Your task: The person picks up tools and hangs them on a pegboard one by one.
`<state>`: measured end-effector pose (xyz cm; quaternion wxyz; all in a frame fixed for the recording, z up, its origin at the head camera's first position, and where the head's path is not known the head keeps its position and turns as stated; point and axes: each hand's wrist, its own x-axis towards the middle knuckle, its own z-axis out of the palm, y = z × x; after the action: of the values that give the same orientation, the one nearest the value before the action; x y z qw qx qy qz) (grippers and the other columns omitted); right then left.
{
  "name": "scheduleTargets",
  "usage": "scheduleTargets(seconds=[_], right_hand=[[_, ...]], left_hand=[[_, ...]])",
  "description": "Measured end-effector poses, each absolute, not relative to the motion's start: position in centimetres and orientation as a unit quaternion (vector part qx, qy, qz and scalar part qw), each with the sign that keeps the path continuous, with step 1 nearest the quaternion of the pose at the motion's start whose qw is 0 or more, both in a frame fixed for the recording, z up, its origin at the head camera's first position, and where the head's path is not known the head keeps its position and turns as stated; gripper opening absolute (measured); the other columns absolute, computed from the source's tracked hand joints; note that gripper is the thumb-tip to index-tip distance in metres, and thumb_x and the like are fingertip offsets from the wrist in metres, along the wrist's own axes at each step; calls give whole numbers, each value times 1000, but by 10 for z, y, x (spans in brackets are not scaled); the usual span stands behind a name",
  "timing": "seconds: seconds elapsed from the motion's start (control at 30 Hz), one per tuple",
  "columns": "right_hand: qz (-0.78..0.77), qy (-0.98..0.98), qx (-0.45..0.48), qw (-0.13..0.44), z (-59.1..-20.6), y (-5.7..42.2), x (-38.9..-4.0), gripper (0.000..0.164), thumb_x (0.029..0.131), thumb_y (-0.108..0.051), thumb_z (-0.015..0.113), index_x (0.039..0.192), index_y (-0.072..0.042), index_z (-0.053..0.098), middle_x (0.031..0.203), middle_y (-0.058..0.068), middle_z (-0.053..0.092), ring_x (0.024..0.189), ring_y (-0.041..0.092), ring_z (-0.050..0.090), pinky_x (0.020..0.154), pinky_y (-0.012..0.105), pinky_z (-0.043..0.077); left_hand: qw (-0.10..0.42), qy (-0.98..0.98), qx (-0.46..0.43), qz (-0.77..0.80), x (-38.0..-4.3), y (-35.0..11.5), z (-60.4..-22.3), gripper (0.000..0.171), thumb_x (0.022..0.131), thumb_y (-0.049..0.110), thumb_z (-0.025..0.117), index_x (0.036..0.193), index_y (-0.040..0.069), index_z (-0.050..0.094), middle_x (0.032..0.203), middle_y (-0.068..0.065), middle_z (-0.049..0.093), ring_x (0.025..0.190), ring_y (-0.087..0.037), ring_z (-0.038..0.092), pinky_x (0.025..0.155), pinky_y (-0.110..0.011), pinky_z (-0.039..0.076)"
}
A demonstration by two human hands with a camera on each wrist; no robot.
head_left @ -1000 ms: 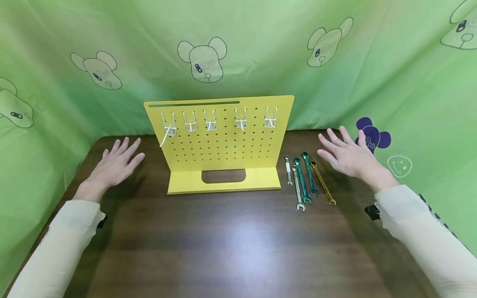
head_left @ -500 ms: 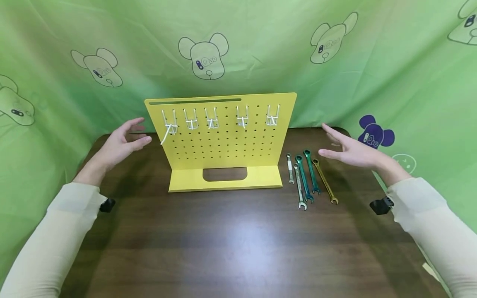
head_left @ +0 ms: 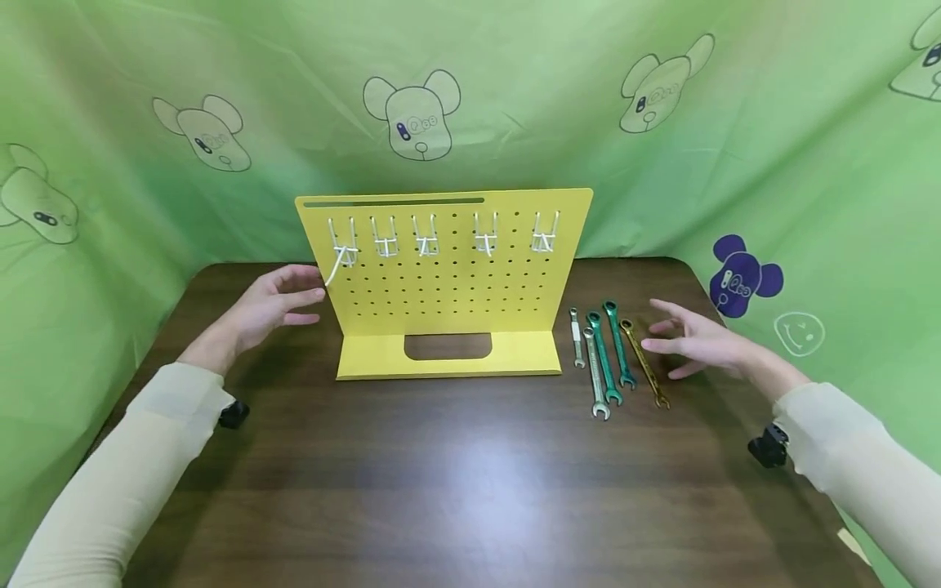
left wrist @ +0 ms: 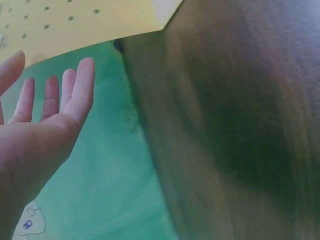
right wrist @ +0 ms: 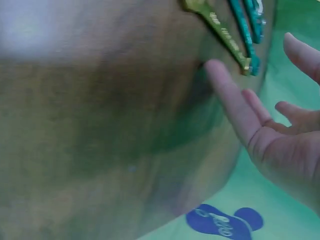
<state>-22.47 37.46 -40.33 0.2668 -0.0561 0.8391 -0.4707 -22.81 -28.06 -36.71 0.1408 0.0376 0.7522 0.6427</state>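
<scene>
So the left hand is right by the left edge of the upright yellow pegboard stand, with its fingers spread and a bit bent. Can't really tell from either view if they're touching the board.

The right hand is over on the other side, fingers spread too, just beside a gold metal combination wrench. The blurry right wrist view shows a gap between the two.

That wrench is the rightmost of five lying on the dark brown wood-grain desk, right of the stand. Going left there's a pair of green metal wrenches, a long silver metal wrench and a small silver wrench with a white label nearest the stand. All have their forked ends toward the person.

Up top, the stand has five white wire hooks in a row, the leftmost with a prong slanting down-left.

Behind it all hangs a green fabric curtain with cartoon animal heads.
</scene>
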Motion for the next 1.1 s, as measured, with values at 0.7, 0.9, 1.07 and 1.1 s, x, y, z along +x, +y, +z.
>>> scheduleTargets(seconds=[0.7, 0.9, 1.07, 1.1], right_hand=[[-445, 858, 9, 256, -431, 362, -224, 81, 86, -19, 85, 146, 2, 33, 133, 28, 30, 92, 26, 61, 69, 46, 65], [-438, 863, 22, 251, -428, 359, -222, 74, 87, -15, 83, 143, 4, 38, 127, 24, 37, 94, 23, 60, 69, 46, 65], [-423, 873, 17, 244, -424, 357, -219, 70, 90, -15, 81, 142, 6, 38, 124, 22, 42, 95, 23, 60, 67, 46, 65], [-420, 875, 17, 242, -424, 356, -219, 69, 90, -14, 80, 142, 6, 39, 123, 22, 43, 94, 22, 60, 67, 46, 65]], left_hand=[[230, 724, -11, 650, -236, -272, -398, 27, 103, 19, 63, 120, 3, 50, 114, -4, 60, 110, -26, 64, 100, -53, 54], [208, 713, -7, 669, -236, -271, -407, 19, 101, 21, 67, 107, 7, 56, 105, -3, 64, 105, -24, 69, 95, -50, 57], [195, 720, -10, 666, -235, -269, -416, 22, 101, 24, 67, 109, 6, 58, 106, -1, 66, 106, -22, 69, 98, -50, 56], [194, 721, -11, 665, -235, -269, -418, 21, 101, 25, 67, 109, 7, 59, 106, 0, 65, 106, -21, 68, 100, -50, 55]])
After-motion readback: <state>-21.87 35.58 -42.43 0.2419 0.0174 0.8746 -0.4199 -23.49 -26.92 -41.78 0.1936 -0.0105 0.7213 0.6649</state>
